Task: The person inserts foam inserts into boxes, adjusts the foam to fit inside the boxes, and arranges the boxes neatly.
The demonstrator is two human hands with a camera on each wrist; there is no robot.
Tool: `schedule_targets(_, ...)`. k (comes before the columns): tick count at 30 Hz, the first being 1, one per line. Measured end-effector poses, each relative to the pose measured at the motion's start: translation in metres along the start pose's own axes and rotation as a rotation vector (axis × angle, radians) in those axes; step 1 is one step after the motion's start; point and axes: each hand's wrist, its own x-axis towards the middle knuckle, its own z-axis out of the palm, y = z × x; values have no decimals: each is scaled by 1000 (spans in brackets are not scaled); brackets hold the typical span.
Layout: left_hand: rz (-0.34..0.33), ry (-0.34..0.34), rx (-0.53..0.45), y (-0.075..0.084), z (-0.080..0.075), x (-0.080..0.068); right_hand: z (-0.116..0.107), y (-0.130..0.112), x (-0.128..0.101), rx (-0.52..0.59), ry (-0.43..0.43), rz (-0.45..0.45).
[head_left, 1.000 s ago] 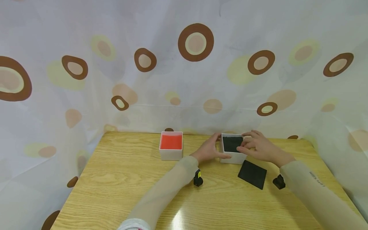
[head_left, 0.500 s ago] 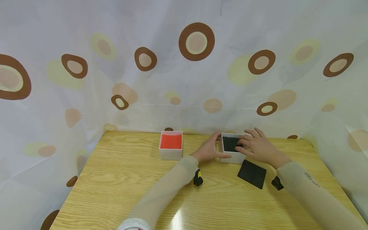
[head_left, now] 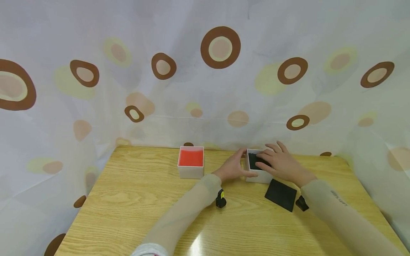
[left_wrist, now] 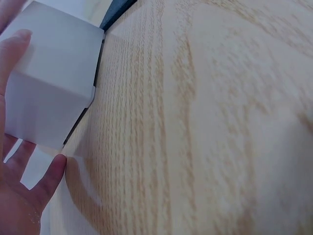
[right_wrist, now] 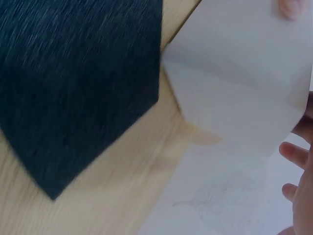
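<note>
My left hand (head_left: 232,168) holds a white box (head_left: 257,177) at its left side, the thumb along the front wall and the other fingers behind. In the left wrist view, thumb and fingers lie around the box (left_wrist: 54,58). Dark, flat material (head_left: 253,162) lies inside the box. My right hand (head_left: 284,166) reaches over the box's right rim, its fingertips at the dark material and its other fingers spread. Whether they press or pinch it is hidden. A thin black square sheet (head_left: 281,195) with a fibrous surface lies on the table just in front of the box.
Left of my left hand stands a second white box (head_left: 190,173) with red material (head_left: 191,157) inside. Both boxes sit near the back edge of the wooden table (head_left: 128,199), close to a patterned curtain (head_left: 179,92).
My right hand has moved left, further over the box, and its rear fingers have lifted and spread. My left hand, both boxes and the black sheet stay in place.
</note>
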Motion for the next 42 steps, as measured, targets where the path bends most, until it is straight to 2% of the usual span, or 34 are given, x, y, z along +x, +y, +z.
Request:
schedule_targets(6,4,-5,-9,3,0,-2,3,-8,4,58,-44,17)
schedule_targets(14,-17,-2,-19,8,-2,-6,13,-9,9,47,-62,24)
schedule_targets(19,-21,3,-12,7,-2,-6,11,-9,4,116,-67,45)
schedule_targets(22,-16,10,-11,6,-1,-4,9,-5,-5,173,2,28)
schedule_targets(27,-9,24,-1,2,0,-3,3,1,-26,241,166,-22)
schedule_targets(29,-8,27,4,2,0,-2,-1,4,-36,248,193,-22)
schedule_targets(37,-22,27,7,3,0,-3,-14,7,-79,245,110,93)
schedule_targets(42,-20,24,3,3,1,-3,-12,8,-102,259,54,164)
